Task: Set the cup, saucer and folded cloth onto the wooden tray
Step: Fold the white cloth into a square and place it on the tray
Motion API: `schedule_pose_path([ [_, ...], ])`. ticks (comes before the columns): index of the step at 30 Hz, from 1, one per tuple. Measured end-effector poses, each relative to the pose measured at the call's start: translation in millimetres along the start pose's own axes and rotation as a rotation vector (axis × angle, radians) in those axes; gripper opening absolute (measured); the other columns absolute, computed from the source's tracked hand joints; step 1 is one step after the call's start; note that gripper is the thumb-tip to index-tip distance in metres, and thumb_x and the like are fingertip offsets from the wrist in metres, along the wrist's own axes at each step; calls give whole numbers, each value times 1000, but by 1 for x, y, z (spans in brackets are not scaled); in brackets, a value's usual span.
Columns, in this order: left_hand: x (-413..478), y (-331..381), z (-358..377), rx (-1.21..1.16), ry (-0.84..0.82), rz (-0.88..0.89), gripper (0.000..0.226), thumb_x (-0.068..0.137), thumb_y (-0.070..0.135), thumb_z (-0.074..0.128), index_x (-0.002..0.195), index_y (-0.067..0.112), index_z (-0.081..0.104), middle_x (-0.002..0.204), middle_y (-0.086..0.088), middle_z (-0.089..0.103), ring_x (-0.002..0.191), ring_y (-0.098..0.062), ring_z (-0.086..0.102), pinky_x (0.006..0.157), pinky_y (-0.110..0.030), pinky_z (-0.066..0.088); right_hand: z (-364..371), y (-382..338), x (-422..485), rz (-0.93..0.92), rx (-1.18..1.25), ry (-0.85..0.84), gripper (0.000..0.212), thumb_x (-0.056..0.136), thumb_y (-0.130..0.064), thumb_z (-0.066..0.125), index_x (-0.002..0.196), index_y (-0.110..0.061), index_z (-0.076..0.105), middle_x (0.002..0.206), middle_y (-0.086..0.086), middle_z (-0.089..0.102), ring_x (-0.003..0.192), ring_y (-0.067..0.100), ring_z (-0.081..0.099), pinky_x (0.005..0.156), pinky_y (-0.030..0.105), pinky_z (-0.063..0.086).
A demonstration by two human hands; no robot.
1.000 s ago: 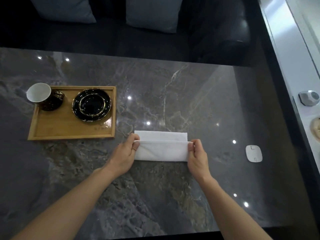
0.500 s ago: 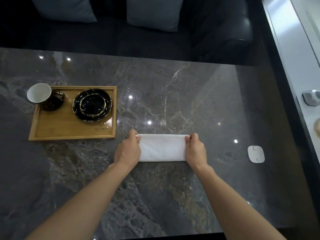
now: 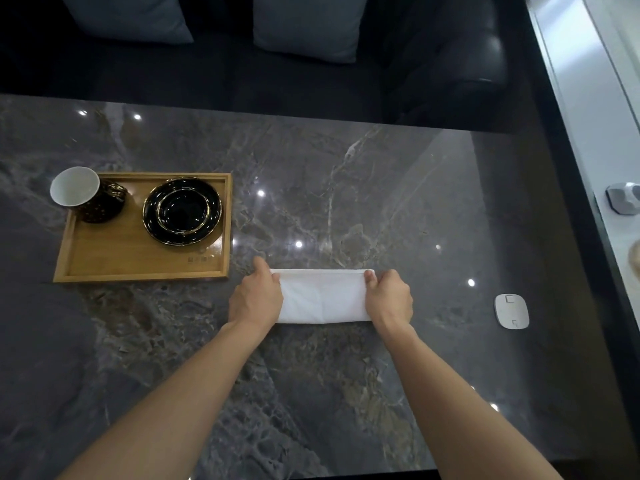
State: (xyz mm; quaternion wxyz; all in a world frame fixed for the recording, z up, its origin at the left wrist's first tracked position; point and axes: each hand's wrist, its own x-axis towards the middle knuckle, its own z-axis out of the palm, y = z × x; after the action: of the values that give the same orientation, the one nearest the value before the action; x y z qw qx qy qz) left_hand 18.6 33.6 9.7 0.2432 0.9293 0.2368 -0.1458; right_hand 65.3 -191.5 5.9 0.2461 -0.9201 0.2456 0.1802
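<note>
1. White cloth (image 3: 322, 296) lies flat on the marble table (image 3: 346, 202), just right of the wooden tray (image 3: 138, 258), apart from it. It is a long folded strip.
2. Left hand (image 3: 254, 299) pinches the cloth's left end, right hand (image 3: 389, 297) pinches its right end. Both are closed on the far corners, probably to line up the edges of the fold.
3. Cup (image 3: 88, 195) sits at the tray's far-left corner, tilted, its rim hanging past the tray edge.
4. Saucer (image 3: 183, 211) lies flat on the tray's far-right part, near the cup, not touching.
5. The near half of the tray is bare, likely the room left for the cloth.
6. Judgement: cup and saucer are done; the cloth is the last item, not yet on the tray.
7. Small white gadget (image 3: 512, 310) sits far right on the table, unrelated.
</note>
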Motion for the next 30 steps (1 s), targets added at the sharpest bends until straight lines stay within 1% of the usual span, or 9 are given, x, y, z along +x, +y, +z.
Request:
schedule_pose_path([
  [4,-3,1,3,115,75,15,26,105,31,41,125,14,36,96,-15,70,70,-28,55,58,-42,41,-2,6,-2,33,-12,58,45,97,-57,50,91,-13,51,76,-1,52,75,29,53,66,37,40],
  [7,-7,-1,-2,91,180,80,35,100,30,56,126,14,41,111,-15,59,87,-28,58,60,-41,46,-3,5,-10,-12,-12,109,43,97,-57,49,91,-14,46,85,3,56,78,32,56,66,39,40],
  [11,-22,1,3,-39,424,345,39,95,27,61,125,7,47,115,-14,50,102,-29,50,86,-45,48,6,8,-35,-407,24,396,27,98,-31,51,113,-9,56,114,10,59,108,33,55,88,45,40],
  [13,-33,8,15,-35,338,486,46,99,32,46,138,8,44,138,-10,48,129,-26,45,108,-45,41,20,10,-49,-654,-80,312,39,99,-25,46,135,-11,51,140,9,54,135,27,44,105,44,33],
  [16,-41,14,40,182,67,585,59,108,38,19,162,13,18,172,-5,8,158,-19,0,128,-43,7,39,15,-56,-815,-286,99,53,105,-29,34,157,-18,30,166,-1,25,155,13,10,120,41,18],
  [19,-34,6,55,357,3,545,63,107,43,6,162,15,-5,171,-4,-13,156,-17,-19,128,-45,-2,45,20,-46,-824,-412,27,58,108,-40,22,162,-21,12,170,-6,4,154,10,-8,124,44,10],
  [26,-29,-1,61,402,6,554,71,104,50,13,160,15,-13,169,-12,-15,157,-25,-16,128,-51,0,28,33,-19,-724,-496,8,68,105,-54,16,161,-22,-5,169,-7,-12,153,9,-16,125,45,1],
  [28,-29,-1,60,424,-11,560,70,103,50,12,160,21,-17,169,-14,-19,156,-27,-19,127,-52,-1,22,29,-21,-708,-468,-23,68,105,-52,17,162,-21,-3,170,-4,-10,153,10,-15,126,43,4],
  [30,-29,0,61,432,-15,545,69,103,50,9,160,23,-18,168,-14,-21,155,-27,-22,127,-53,-2,11,20,-25,-610,-400,29,67,104,-44,31,160,-12,13,169,8,12,155,23,7,122,45,21],
])
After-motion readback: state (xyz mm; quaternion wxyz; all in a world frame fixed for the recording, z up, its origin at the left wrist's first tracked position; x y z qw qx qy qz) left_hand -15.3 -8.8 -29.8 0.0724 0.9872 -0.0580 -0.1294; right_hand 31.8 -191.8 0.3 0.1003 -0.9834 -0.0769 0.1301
